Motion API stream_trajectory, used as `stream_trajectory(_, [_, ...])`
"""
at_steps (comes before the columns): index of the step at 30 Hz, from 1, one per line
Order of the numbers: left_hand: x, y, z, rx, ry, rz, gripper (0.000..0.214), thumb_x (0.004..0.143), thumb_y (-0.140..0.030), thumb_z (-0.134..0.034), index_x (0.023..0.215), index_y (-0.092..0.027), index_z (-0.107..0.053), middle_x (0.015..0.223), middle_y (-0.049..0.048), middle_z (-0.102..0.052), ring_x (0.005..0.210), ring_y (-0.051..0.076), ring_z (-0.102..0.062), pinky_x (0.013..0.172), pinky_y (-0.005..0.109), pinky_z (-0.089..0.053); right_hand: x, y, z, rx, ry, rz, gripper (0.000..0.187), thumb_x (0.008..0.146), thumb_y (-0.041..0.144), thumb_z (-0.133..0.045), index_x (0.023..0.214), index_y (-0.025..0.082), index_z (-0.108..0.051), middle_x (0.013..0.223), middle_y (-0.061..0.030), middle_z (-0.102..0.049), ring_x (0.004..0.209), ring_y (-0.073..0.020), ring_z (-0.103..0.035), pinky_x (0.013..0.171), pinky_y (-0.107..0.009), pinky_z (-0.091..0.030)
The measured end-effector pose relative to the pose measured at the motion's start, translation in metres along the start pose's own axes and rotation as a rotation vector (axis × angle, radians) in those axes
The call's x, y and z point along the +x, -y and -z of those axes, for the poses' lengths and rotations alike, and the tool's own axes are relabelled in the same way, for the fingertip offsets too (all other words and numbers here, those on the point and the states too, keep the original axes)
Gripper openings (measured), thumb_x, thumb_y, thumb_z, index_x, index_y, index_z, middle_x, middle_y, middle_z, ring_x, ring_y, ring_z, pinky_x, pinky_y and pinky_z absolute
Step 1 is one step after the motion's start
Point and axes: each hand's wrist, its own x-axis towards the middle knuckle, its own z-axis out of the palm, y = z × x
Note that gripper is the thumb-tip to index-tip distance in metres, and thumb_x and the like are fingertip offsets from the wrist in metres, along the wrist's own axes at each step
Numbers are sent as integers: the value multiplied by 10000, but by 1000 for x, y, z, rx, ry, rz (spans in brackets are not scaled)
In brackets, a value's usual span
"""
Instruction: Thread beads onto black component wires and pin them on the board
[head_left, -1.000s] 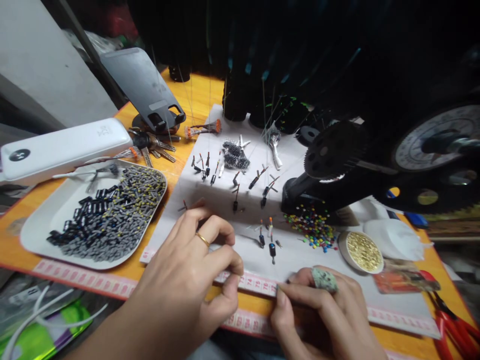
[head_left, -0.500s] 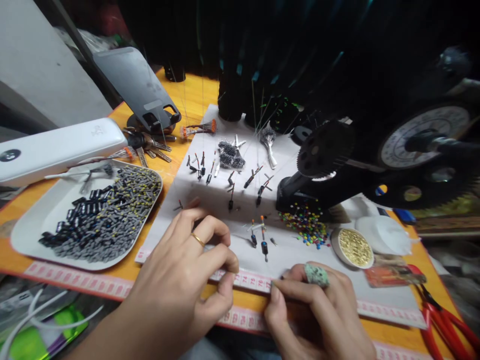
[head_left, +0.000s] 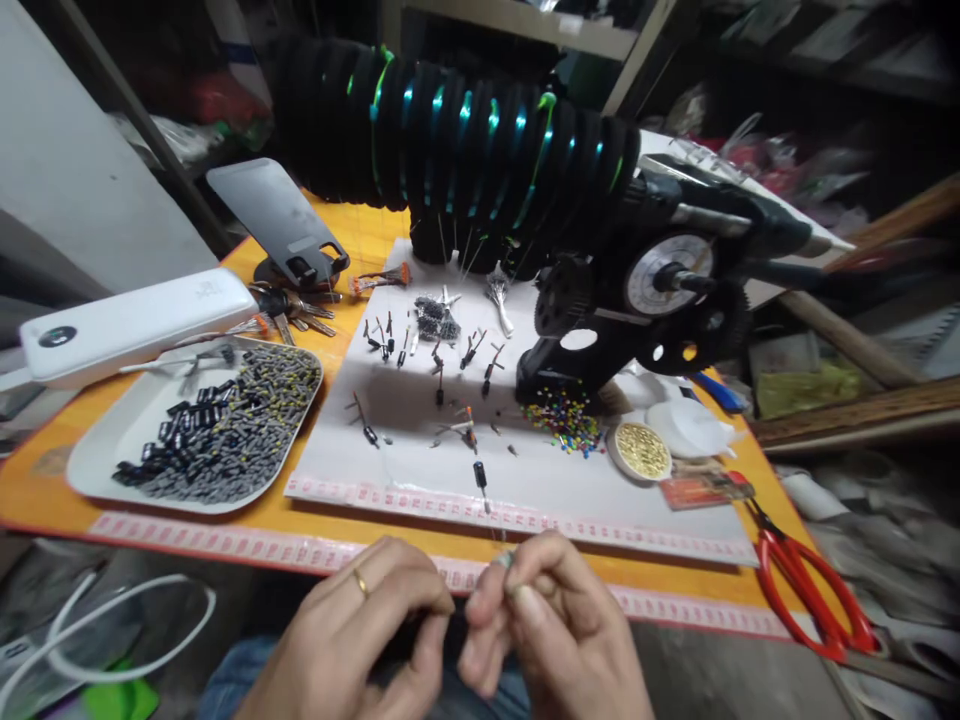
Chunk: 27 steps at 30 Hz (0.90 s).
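Observation:
My left hand (head_left: 360,630), a gold ring on one finger, is curled at the bottom middle with thumb and index tips together. Whatever may be between them is hidden. Beside it my right hand (head_left: 562,620) pinches thumb against fingers, with a bit of green tape (head_left: 504,560) on a finger. A faint thin line (head_left: 495,525) runs towards this pinch from a small black cylinder (head_left: 480,473) with a metal tip. Behind lie small black assemblies with thin stems (head_left: 367,430) on a white board (head_left: 420,465). Both hands are in front of its ruler-marked edge.
On the left, a white tray (head_left: 90,470) holds black and grey small parts beside a white power bank (head_left: 142,325). A black machine with line-wound spools (head_left: 487,140) stands behind. Coloured beads (head_left: 566,420), a cup of golden bits (head_left: 640,450) and red-handled pliers (head_left: 802,590) lie right.
Both hands have drawn back off the board towards the body and closer together. The black cylinder has shifted towards the board's front edge. The view has tilted up, showing more of the machine.

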Motion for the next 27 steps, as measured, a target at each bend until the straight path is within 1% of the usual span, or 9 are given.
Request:
stream_trajectory(5, [11,-8,15,-206,68,172,360,929,-139,-581,1228,-324,-659,1172,55,-714,965,194,-720,764,258,-594,-5,-3,-2,107,53,-54,321,851,386,-832,812,184,-585,700,13,-768,544,-91,-731,508,-157,-533])
stream_trajectory(7, [22,-13,13,-518,134,306,262,968,-260,-603,1214,-296,-687,887,41,-726,830,195,-726,716,271,-597,-9,-4,-2,60,44,-45,339,851,407,-824,801,187,-571,687,1,-765,529,-108,-729,499,-180,-538])
stream_trajectory(9, [34,-16,3,-980,276,488,251,1003,-425,-573,989,-223,-721,611,-11,-595,524,131,-623,523,218,-524,-11,-5,-1,-6,29,-43,345,855,425,-813,790,190,-569,660,-6,-756,498,-118,-717,489,-194,-540])
stream_trajectory(12, [46,-16,-14,-1251,131,581,310,913,-459,-722,808,-170,-681,500,-77,-413,404,46,-376,409,118,-312,-14,-3,2,-100,17,-36,311,885,411,-781,784,192,-585,640,-1,-737,468,-122,-695,484,-215,-547])
stream_trajectory(17, [48,-14,-24,-1386,41,586,230,910,-374,-752,809,-170,-722,496,-88,-417,404,15,-214,397,84,-261,-17,1,4,-172,44,0,279,918,408,-738,794,209,-586,653,4,-719,487,-135,-685,497,-252,-567])
stream_trajectory(20, [36,-15,-22,-1316,62,573,245,958,-434,-676,1007,-221,-786,722,-4,-618,440,8,-353,434,100,-361,-16,1,6,-178,46,20,280,918,430,-730,804,217,-589,664,-1,-714,497,-142,-684,498,-262,-565])
stream_trajectory(22, [25,-16,-23,-1224,117,519,328,964,-491,-642,1165,-265,-768,952,45,-634,524,18,-493,510,138,-451,-16,1,7,-186,23,46,283,914,433,-737,803,213,-597,661,-1,-705,502,-136,-675,499,-252,-555])
stream_trajectory(24, [16,-18,-26,-1151,124,439,267,970,-455,-645,1106,-278,-790,1078,51,-579,561,18,-552,569,175,-498,-15,2,8,-200,-3,51,290,902,428,-755,791,205,-607,640,5,-689,504,-123,-661,513,-239,-551])
stream_trajectory(27, [11,-18,-34,-1172,39,418,200,993,-367,-626,922,-270,-786,907,3,-555,514,31,-542,527,182,-497,-17,3,11,-218,-2,-19,279,872,432,-788,832,197,-645,626,7,-679,506,-122,-660,531,-235,-555])
